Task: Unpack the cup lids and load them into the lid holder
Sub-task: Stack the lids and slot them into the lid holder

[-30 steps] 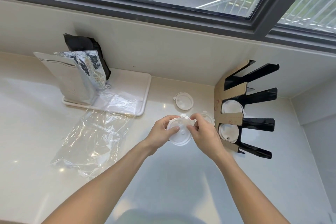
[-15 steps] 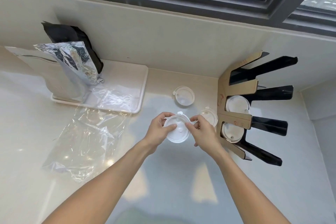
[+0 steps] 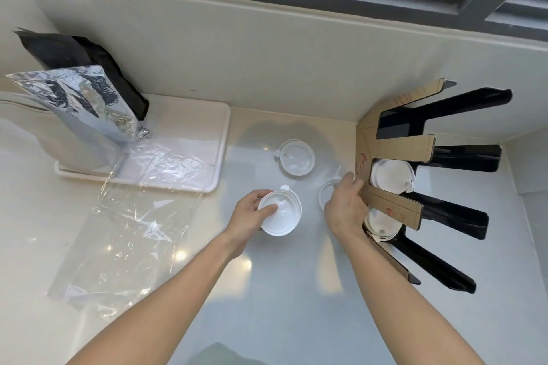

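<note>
— What have your hands got?

— My left hand [image 3: 252,218] grips a white lid [image 3: 280,213] just above the bench [image 3: 296,290], thumb on top. My right hand [image 3: 345,207] curls over a clear lid [image 3: 326,191] beside the lid holder [image 3: 394,145]; I can't tell whether it has a firm grip yet.

— Next?

— Lift it by the rim, tilt it to match the slot, and slide it in against the stacked lids [image 3: 391,173].

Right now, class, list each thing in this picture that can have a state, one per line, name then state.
White plastic lid in left hand: gripped, lifted.
Left hand: grips that lid.
Right hand: on clear lid beside the holder; grasp unclear.
Clear round lid on counter: lying loose.
Cardboard-and-black lid holder: two slots hold lids.
Clear plastic wrapper: lying flat.
Silver foil bag: upright.
</note>
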